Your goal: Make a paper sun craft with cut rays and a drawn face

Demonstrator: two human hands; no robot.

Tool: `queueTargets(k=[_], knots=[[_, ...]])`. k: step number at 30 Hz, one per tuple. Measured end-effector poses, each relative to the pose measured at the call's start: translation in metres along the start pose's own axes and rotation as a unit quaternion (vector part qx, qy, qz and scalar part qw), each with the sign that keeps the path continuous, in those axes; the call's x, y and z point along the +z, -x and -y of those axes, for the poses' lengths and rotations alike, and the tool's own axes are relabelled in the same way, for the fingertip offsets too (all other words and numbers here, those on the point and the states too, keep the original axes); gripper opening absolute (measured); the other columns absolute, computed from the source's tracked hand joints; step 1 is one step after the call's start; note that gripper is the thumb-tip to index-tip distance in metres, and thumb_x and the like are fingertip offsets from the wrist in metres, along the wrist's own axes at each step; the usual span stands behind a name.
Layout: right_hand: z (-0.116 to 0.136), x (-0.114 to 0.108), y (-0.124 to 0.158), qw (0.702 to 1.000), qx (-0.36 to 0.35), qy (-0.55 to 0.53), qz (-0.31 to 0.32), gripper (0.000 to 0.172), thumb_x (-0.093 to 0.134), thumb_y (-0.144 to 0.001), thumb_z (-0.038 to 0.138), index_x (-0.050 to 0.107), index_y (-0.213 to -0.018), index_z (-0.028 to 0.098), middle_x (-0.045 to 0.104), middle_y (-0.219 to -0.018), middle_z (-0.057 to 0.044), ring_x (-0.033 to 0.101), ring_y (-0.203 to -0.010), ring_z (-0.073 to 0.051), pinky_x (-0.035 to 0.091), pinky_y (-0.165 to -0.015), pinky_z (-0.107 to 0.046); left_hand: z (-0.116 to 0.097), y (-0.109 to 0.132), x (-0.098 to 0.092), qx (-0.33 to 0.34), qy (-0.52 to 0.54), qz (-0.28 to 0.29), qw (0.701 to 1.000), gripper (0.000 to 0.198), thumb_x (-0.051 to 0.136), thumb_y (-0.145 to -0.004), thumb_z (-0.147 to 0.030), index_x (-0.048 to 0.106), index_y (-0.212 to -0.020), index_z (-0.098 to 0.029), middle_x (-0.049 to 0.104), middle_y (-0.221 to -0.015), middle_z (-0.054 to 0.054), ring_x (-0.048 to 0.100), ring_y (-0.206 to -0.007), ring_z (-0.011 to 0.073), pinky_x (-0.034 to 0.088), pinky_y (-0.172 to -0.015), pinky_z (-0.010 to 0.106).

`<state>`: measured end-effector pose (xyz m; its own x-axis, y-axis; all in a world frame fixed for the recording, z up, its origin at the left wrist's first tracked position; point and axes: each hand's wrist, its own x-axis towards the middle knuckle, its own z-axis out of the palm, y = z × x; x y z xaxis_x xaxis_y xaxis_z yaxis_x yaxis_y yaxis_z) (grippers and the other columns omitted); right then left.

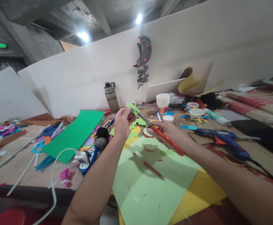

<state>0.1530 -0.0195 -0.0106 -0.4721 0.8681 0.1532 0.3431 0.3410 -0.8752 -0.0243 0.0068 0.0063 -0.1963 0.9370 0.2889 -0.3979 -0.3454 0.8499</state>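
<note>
My left hand is raised above the table and pinches a small light green paper piece. My right hand grips red-handled scissors; their metal blades reach up to the left and meet the paper piece. Below both hands lies a large light green sheet on top of a yellow sheet. A red pen rests on the green sheet.
A dark green sheet lies to the left. A blue glue gun lies at the right with its cord. A water bottle, stacked paper cups, tape rolls and coloured scraps crowd the table. White foam boards stand behind.
</note>
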Motion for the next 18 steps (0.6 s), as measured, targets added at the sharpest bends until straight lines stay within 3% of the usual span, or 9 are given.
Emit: queueTargets(k=[18], knots=[[0.0049, 0.0052, 0.0075, 0.999, -0.009, -0.045, -0.012, 0.038, 0.053, -0.078, 0.06, 0.055, -0.083, 0.022, 0.045, -0.051, 0.005, 0.042, -0.042, -0.011, 0.033, -0.039, -0.024, 0.0007, 0.0024, 0.0024, -0.016, -0.014, 0.021, 1.0, 0.026, 0.073, -0.068, -0.03, 0.05, -0.066, -0.016, 0.053, -0.056, -0.003, 0.05, -0.048, 0.0067, 0.042, -0.05, 0.02]])
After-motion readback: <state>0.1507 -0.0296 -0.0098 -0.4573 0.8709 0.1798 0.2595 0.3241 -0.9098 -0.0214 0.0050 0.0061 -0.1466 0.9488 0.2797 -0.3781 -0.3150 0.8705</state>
